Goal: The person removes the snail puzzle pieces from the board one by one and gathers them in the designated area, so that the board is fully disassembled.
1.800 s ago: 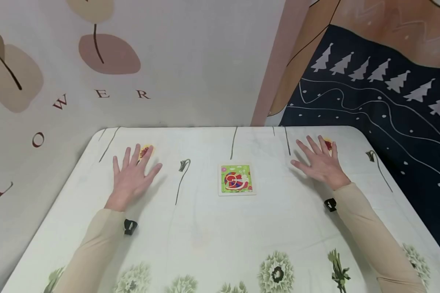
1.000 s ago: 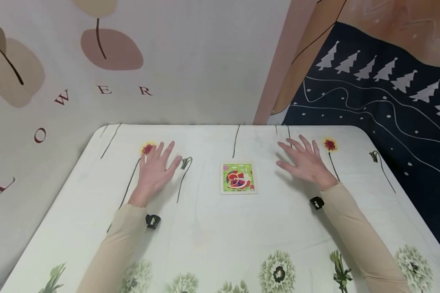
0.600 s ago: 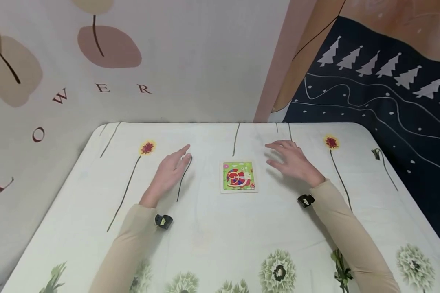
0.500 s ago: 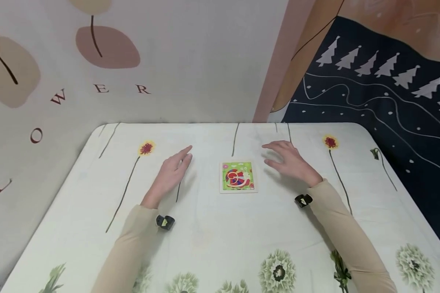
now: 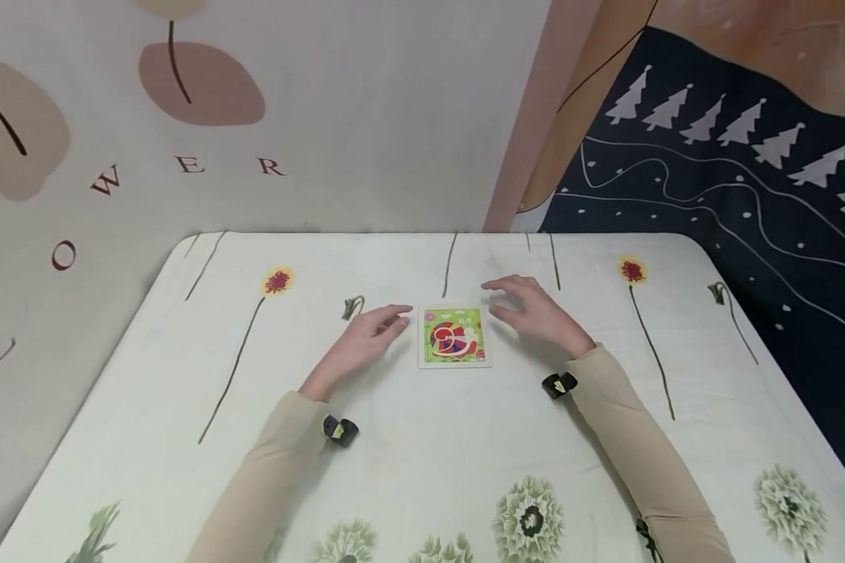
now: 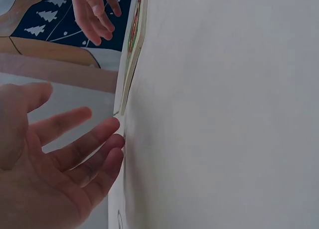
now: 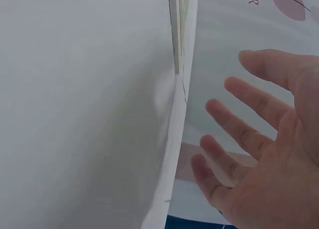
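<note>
A small square picture puzzle [image 5: 454, 336] with a red snail on green and a pale frame lies flat on the white cloth. My left hand [image 5: 366, 338] is just left of it, fingertips close to its left edge. On the other side, my right hand [image 5: 535, 313] hovers by the upper right corner, its fingers spread and slightly bent. Both hands hold nothing. In the left wrist view the puzzle's edge [image 6: 132, 64] shows beyond the relaxed left fingers [image 6: 89, 139]. The right wrist view has the puzzle's edge [image 7: 175, 34] apart from the right fingers [image 7: 239, 124].
The white tablecloth [image 5: 422, 438] has printed flowers and stems. A pale wall hanging [image 5: 366, 117] with lettering rises behind the table, and a dark blue cloth [image 5: 676, 172] with white trees hangs at the right. A black wrist camera [image 5: 341, 430] sits under the left wrist.
Both hands have moved inward from the far sides of the table toward the puzzle, fingers going from widely spread to more relaxed. The puzzle has stayed in place.
</note>
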The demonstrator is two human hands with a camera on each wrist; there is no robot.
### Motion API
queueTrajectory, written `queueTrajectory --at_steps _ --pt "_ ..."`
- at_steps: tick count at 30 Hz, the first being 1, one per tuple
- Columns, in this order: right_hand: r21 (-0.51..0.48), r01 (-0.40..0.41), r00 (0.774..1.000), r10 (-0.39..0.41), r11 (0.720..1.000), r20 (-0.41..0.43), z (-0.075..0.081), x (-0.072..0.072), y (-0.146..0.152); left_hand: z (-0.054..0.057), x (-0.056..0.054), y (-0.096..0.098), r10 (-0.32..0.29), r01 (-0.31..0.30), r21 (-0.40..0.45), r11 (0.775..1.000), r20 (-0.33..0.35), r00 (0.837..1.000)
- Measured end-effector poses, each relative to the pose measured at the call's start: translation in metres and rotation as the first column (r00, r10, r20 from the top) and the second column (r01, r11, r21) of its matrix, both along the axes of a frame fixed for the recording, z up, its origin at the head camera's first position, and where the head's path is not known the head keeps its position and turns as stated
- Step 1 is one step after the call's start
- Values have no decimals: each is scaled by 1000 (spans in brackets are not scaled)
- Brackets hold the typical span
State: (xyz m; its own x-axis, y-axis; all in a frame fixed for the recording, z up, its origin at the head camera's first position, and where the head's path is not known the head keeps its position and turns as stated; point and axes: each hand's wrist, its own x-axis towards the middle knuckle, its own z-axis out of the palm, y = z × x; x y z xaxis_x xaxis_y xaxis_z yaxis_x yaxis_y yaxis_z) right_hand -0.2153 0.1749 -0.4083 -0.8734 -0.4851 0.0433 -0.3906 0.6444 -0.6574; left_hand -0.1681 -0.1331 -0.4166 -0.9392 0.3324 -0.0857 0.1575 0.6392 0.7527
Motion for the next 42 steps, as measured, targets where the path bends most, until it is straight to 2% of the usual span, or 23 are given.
queueTrajectory --at_steps 3,8,15,18,28,34,42 --pt "13 -9 1000 9 1000 28 -1 0 -5 -2 -1 1 -42 42 -21 999 -9 999" --pt "22 -32 999 32 999 25 0 0 -12 -5 -6 1 -101 101 -19 995 -34 994" --pt "19 -64 998 63 998 29 1 -2 -24 -12 -14 1 -156 155 39 987 15 988" --pt "23 -87 995 87 996 40 0 -3 -28 -16 -16 4 -180 179 49 983 15 984" --pt "21 -156 986 155 987 55 3 -4 -48 -20 -19 9 -191 191 -1 982 30 981" --pt "43 -174 979 168 984 120 6 -6 -62 -18 -20 8 -182 182 6 983 28 983" --pt "93 -204 966 185 974 180 3 -10 -74 -17 -17 9 -199 199 16 980 28 980"
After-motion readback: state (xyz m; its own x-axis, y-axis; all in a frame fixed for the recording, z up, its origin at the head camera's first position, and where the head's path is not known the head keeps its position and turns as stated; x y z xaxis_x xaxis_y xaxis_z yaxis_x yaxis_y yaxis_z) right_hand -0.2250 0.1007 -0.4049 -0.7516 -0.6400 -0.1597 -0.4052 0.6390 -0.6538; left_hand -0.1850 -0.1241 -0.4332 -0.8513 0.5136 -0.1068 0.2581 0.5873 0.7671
